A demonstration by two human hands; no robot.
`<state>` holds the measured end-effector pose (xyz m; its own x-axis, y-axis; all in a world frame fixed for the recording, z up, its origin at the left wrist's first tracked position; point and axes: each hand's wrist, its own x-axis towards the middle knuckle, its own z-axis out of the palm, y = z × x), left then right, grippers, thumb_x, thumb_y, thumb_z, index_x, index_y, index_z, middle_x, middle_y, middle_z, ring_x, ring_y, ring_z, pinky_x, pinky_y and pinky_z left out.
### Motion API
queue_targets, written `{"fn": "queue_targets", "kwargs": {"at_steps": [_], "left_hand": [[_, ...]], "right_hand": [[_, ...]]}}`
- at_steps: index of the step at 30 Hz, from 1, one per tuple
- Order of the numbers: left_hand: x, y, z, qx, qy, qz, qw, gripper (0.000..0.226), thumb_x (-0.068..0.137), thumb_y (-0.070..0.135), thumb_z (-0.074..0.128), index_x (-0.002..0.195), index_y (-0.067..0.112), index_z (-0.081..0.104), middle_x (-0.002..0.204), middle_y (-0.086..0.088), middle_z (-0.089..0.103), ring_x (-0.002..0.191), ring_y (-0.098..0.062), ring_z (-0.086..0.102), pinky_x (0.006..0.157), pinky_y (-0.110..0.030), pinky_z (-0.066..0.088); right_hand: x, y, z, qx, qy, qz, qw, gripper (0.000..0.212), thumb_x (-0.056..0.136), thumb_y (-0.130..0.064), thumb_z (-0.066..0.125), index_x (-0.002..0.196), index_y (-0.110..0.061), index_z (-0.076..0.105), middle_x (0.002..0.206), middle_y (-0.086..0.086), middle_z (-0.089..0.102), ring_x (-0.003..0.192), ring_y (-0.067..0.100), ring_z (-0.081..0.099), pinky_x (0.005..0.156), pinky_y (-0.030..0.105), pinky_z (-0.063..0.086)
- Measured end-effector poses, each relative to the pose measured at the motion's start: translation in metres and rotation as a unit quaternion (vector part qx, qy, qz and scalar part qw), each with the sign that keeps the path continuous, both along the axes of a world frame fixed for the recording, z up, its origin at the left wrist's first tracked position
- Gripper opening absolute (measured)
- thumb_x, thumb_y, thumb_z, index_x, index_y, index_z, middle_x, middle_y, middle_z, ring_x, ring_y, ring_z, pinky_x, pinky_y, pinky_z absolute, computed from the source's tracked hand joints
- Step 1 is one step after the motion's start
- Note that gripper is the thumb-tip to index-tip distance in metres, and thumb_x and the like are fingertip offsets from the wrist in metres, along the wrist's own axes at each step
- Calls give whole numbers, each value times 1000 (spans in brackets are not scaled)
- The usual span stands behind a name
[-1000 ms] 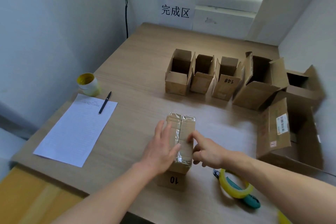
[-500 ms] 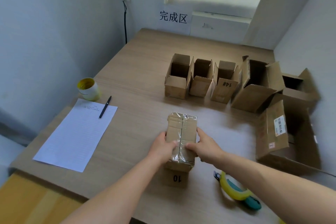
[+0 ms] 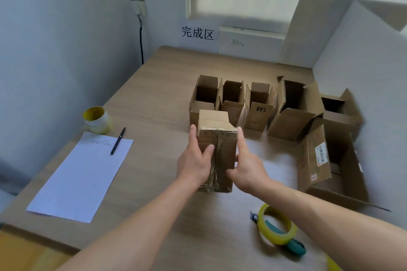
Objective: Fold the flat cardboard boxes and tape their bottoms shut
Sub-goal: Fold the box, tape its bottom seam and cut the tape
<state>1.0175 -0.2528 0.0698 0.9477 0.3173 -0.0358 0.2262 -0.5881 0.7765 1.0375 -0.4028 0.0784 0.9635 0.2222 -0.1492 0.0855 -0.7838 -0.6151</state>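
A small cardboard box (image 3: 222, 149) with clear tape along its bottom seam is lifted off the table, taped side toward me. My left hand (image 3: 196, 160) grips its left side with the thumb across the taped face. My right hand (image 3: 246, 163) grips its right side, fingers along the wall and thumb on the face. A roll of yellow tape (image 3: 277, 224) lies on the table near my right forearm, over a teal cutter (image 3: 295, 246).
A row of folded open boxes (image 3: 233, 99) stands behind, with larger boxes (image 3: 293, 112) to the right and one big box (image 3: 319, 160) on its side. A paper sheet (image 3: 81, 176), pen (image 3: 117, 141) and another tape roll (image 3: 97, 119) sit left. A sign (image 3: 198, 33) hangs on the back wall.
Both hands moved from pressing the tape to gripping the box's sides, then lifted it off the table and away from me toward the row of boxes.
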Motion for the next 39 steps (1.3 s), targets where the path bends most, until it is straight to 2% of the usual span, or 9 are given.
{"fn": "queue_targets", "kwargs": {"at_steps": [6,8,11,15,19,23,28,32,39], "left_hand": [[1,11,-8,-124,-9,-48,991,56,94,41,53,148,37,37,127,9,64,118,-14,58,101,-39,49],[-1,19,-1,-303,-26,-35,952,51,87,51,52,132,27,56,113,7,68,109,-15,60,90,-35,50],[-2,27,0,-498,41,84,862,59,91,65,37,94,11,62,94,-6,67,98,-24,58,89,-46,40],[-9,28,-24,-477,119,123,862,74,92,75,27,99,10,61,104,-9,69,106,-29,62,102,-63,38],[-20,25,-27,-451,219,90,860,54,94,66,42,111,16,52,113,-18,63,106,-35,61,91,-57,47],[-25,12,-34,-392,243,18,887,51,79,34,80,119,15,54,115,-11,65,101,-29,67,73,-50,59],[-23,-5,-45,-140,191,-77,968,90,48,32,92,125,28,47,116,6,60,102,-12,64,91,-37,57],[-16,-14,-43,-52,180,-96,978,86,45,39,78,126,33,48,120,8,55,104,-12,60,89,-30,53],[2,-26,-19,-212,191,-70,956,39,67,23,47,100,12,64,95,-13,65,89,-32,61,81,-53,56]], "right_hand": [[1,-11,0,120,66,28,990,107,80,-8,67,149,-56,1,114,-9,58,103,17,61,78,38,59],[6,-17,7,268,111,-3,957,81,72,-11,61,142,-44,35,122,-4,60,109,19,60,75,35,54],[11,-21,10,403,210,-103,885,27,70,-16,47,92,-13,63,99,9,71,98,22,63,71,36,48],[13,-24,-7,397,291,-196,848,43,101,-47,35,74,-18,52,100,9,73,103,26,67,83,45,49],[9,-34,-15,256,340,-163,890,57,96,-68,33,118,-18,51,104,17,68,98,34,66,85,48,53],[-1,-34,-27,158,361,-103,913,61,86,-62,62,128,-21,46,114,15,64,100,32,66,83,46,58],[-4,-27,-43,123,302,-100,940,81,67,-42,84,130,-28,35,117,3,62,102,23,64,75,41,60],[-4,-23,-42,121,273,-110,948,69,70,-48,81,117,-28,35,111,-3,59,97,18,62,79,44,61],[23,-44,-24,196,281,-149,928,14,84,-16,54,97,-10,56,93,11,58,82,31,62,61,38,58]]}}
